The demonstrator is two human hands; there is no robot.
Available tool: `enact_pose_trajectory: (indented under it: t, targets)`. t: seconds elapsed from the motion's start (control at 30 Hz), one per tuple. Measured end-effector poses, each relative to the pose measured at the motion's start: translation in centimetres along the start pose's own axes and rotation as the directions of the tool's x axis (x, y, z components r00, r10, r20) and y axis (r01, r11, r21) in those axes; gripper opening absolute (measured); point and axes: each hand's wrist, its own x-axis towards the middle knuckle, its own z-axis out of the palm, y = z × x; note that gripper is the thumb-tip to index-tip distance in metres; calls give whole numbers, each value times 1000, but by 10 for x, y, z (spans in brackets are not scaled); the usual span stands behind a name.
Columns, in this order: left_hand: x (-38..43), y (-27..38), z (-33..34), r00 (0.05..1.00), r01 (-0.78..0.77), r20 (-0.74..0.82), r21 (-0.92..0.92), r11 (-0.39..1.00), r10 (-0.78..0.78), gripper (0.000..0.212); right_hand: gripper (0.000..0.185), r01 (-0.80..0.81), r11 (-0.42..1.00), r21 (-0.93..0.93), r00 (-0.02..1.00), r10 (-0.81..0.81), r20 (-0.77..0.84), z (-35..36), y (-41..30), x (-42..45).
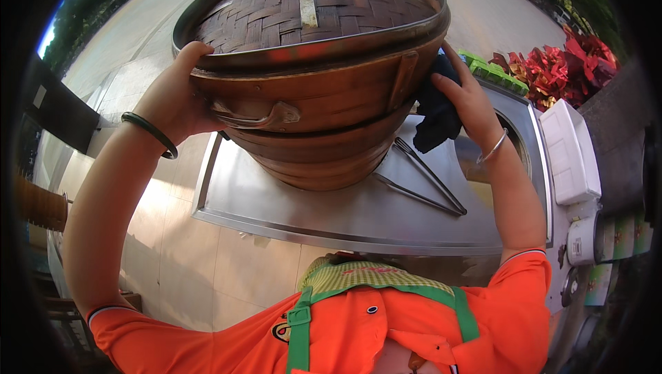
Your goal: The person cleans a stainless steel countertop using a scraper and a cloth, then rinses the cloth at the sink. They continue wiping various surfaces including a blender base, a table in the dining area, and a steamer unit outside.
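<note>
A tall stack of round bamboo steamers (310, 81) stands before me on a metal worktop (320, 219). A woven bamboo lid (269, 14) covers it, inside a raised metal-edged rim (320, 48). My left hand (181, 97) grips the upper tier's left side, thumb over the rim, beside a metal handle (258, 115). On the right side, my right hand (468, 97) holds a dark cloth (439, 115) against the stack; its fingertips are partly hidden behind the steamer. Metal tongs (426, 177) lie spread on the worktop, right of the stack's base.
Right of the worktop are a white foam box (571, 156) and a white appliance (583, 239). A round opening (509, 136) lies under my right forearm. Green plastic crates (494, 74) and red-leaved plants (561, 71) stand behind. Tiled floor (191, 255) shows at left, with another bamboo steamer (41, 203).
</note>
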Motion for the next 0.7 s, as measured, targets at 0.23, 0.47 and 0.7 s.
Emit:
enact_pose_trajectory:
  t: [0.23, 0.47, 0.7]
  targets:
    - [-16, -14, -7, 990, 44, -141, 169, 985, -20, 75, 48, -116, 989, 88, 990, 123, -71, -23, 3, -31]
    - [-41, -107, 29, 890, -398, 358, 311, 863, 281, 39, 31, -163, 839, 519, 959, 258, -117, -45, 20, -71]
    - [-14, -137, 74, 424, -904, 618, 245, 351, 662, 22, 30, 245, 862, 444, 912, -51, -406, -147, 11, -136]
